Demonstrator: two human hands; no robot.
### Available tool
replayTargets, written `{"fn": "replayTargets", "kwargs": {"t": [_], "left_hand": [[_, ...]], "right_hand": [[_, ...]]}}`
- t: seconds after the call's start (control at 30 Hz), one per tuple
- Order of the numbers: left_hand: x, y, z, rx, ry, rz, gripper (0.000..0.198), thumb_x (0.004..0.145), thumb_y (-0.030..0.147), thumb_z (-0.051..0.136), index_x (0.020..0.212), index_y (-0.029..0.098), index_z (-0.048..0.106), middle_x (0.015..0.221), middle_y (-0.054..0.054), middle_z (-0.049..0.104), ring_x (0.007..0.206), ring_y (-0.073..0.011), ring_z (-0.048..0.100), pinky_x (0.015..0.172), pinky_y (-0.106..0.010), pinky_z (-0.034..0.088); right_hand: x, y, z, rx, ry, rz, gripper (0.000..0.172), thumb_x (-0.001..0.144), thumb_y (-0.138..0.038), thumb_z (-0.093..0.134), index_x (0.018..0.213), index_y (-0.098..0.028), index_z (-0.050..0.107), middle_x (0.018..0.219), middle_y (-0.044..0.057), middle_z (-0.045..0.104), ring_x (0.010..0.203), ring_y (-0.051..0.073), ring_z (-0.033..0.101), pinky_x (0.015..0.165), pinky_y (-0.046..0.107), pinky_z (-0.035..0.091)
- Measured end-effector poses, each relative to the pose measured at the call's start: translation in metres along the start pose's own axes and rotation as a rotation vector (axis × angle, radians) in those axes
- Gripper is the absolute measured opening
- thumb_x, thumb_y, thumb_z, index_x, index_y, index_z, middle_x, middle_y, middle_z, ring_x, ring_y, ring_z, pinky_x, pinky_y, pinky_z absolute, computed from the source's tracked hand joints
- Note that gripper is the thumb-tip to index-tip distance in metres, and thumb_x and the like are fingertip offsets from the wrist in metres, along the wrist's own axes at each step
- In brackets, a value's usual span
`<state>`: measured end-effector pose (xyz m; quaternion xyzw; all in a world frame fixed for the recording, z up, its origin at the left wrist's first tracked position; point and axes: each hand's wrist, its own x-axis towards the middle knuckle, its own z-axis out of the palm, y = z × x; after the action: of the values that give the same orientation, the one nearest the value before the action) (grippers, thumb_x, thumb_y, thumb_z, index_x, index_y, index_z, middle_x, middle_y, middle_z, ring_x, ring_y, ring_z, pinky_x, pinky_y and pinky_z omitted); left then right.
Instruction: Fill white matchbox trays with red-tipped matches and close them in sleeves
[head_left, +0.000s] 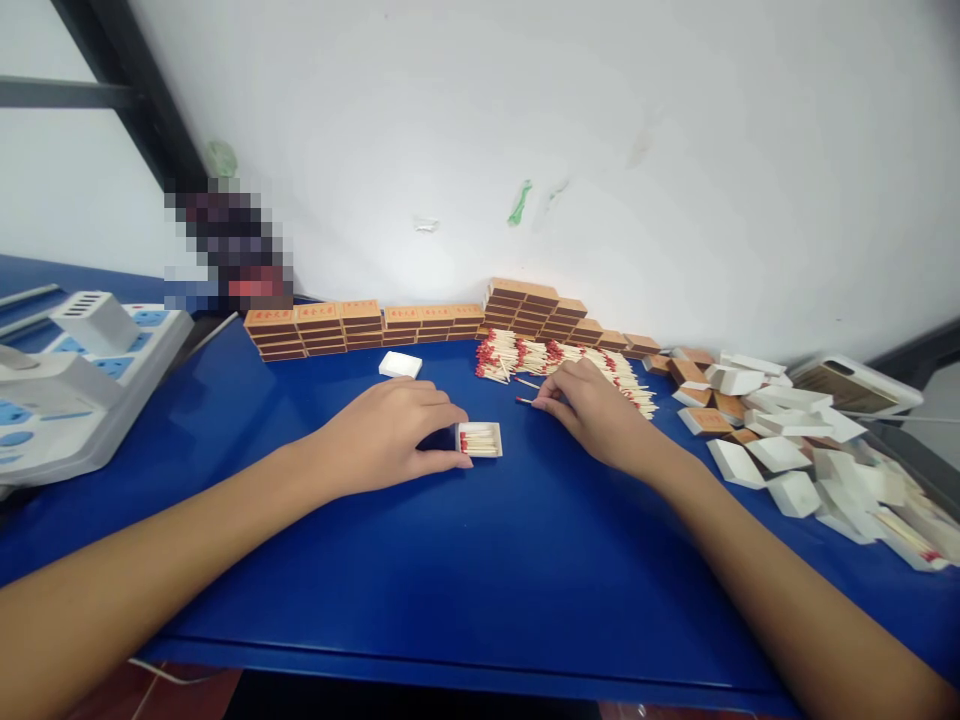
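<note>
My left hand [409, 425] grips the left end of a small white matchbox tray [498, 441] between thumb and fingers. Red-tipped matches [478, 441] lie lengthwise in that tray, which rests on the blue table. To its upper right, my right hand [581, 400] pinches a match [524, 401], its red head pointing left. Another loose match [527, 383] lies just beyond these fingers. Directly behind my right hand spreads a heap of matches [499, 355]. A white tray [400, 365], apparently face down, sits behind my left hand.
Stacked orange-brown matchboxes [360, 325] line the wall. At right are scattered white trays [795, 495] and orange sleeves [705, 420], with a phone-like white object [855, 385] behind. A white power strip [112, 400] with plugged-in adapters occupies the left side of the blue table [465, 580].
</note>
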<state>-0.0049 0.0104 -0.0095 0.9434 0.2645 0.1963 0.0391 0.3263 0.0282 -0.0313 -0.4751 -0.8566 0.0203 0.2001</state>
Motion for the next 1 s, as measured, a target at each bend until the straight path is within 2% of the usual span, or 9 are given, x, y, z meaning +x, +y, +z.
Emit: {"fn": "replayTargets", "kwargs": {"t": [0.13, 0.3, 0.47, 0.67, 0.8, 0.9, 1.0], "left_hand": [[0.001, 0.001, -0.001, 0.007, 0.003, -0.028, 0.035, 0.101, 0.050, 0.077, 0.117, 0.019, 0.080, 0.101, -0.007, 0.082, 0.091, -0.0250, 0.075, 0.081, -0.036, 0.052], [0.003, 0.003, -0.001, -0.033, -0.034, -0.108, 0.032, 0.101, 0.048, 0.078, 0.118, 0.021, 0.080, 0.098, -0.005, 0.080, 0.091, -0.0232, 0.075, 0.081, -0.035, 0.052], [0.002, 0.003, 0.003, -0.064, -0.004, -0.090, 0.032, 0.100, 0.046, 0.079, 0.116, 0.018, 0.079, 0.104, -0.007, 0.081, 0.096, -0.0246, 0.075, 0.083, -0.035, 0.054], [0.003, 0.003, 0.004, -0.099, 0.007, -0.065, 0.030, 0.099, 0.043, 0.080, 0.114, 0.017, 0.079, 0.107, -0.008, 0.081, 0.100, -0.0260, 0.075, 0.088, -0.038, 0.057], [0.003, 0.004, 0.002, -0.108, 0.010, -0.077, 0.030, 0.099, 0.043, 0.080, 0.115, 0.017, 0.080, 0.107, -0.008, 0.081, 0.100, -0.0254, 0.075, 0.089, -0.038, 0.058], [0.002, 0.003, 0.000, -0.116, 0.011, -0.079, 0.029, 0.101, 0.044, 0.079, 0.117, 0.019, 0.080, 0.108, -0.008, 0.081, 0.100, -0.0249, 0.075, 0.088, -0.037, 0.058], [0.002, 0.003, 0.000, -0.104, 0.019, -0.075, 0.031, 0.100, 0.046, 0.079, 0.118, 0.020, 0.080, 0.109, -0.008, 0.081, 0.100, -0.0253, 0.075, 0.089, -0.037, 0.058]], "right_hand": [[0.000, -0.017, -0.005, 0.052, 0.034, -0.019, 0.019, 0.109, -0.031, 0.056, 0.092, -0.025, 0.060, 0.098, 0.011, 0.068, 0.095, 0.030, 0.059, 0.084, 0.046, 0.049], [-0.002, -0.060, -0.012, 0.138, 0.034, -0.085, 0.015, 0.111, -0.031, 0.056, 0.098, -0.026, 0.062, 0.102, 0.010, 0.068, 0.098, 0.030, 0.060, 0.085, 0.046, 0.051], [-0.001, -0.084, -0.008, 0.051, 0.027, -0.200, 0.016, 0.112, -0.025, 0.054, 0.099, -0.024, 0.064, 0.102, 0.011, 0.068, 0.099, 0.030, 0.058, 0.086, 0.046, 0.051], [0.001, -0.084, 0.006, -0.078, 0.030, -0.238, 0.019, 0.112, -0.024, 0.053, 0.099, -0.023, 0.066, 0.100, 0.013, 0.069, 0.096, 0.031, 0.056, 0.086, 0.048, 0.051], [0.000, -0.081, 0.000, 0.028, 0.025, -0.201, 0.014, 0.111, -0.026, 0.056, 0.101, -0.024, 0.066, 0.104, 0.012, 0.069, 0.100, 0.031, 0.059, 0.087, 0.047, 0.051], [-0.001, -0.060, -0.010, 0.083, 0.097, -0.120, 0.014, 0.110, -0.030, 0.058, 0.099, -0.025, 0.064, 0.100, 0.010, 0.069, 0.098, 0.029, 0.060, 0.085, 0.045, 0.050], [-0.001, -0.024, -0.014, 0.030, 0.205, -0.003, 0.012, 0.107, -0.028, 0.060, 0.098, -0.024, 0.066, 0.094, 0.009, 0.068, 0.093, 0.029, 0.059, 0.083, 0.044, 0.047]]}}
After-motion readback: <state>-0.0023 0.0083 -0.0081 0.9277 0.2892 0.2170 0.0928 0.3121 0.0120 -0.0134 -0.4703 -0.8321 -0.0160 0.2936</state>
